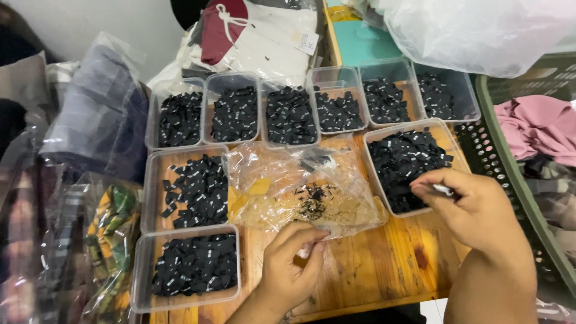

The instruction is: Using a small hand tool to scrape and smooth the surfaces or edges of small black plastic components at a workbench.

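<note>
- Wooden worktop (372, 270) is crowded with clear tubs of small black tags.
- Left hand (291, 264) is pinched shut on a crinkled plastic bag (300, 186), centre frame, nearly emptied.
- Right hand (474, 210) is closed on one tag (443, 190), over the right-hand tub (408, 165).
- Nine tubs are already filled; few loose tags (313, 201) are left in the bag.

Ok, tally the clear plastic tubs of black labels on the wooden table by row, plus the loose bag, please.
Back row tubs: 6
Right-side tub: 1
Left-side tubs: 2
Clear plastic bag with scraps: 1
Total: 10
The left hand pinches the bag's edge; the right hand holds a small piece over the right-side tub.
</note>
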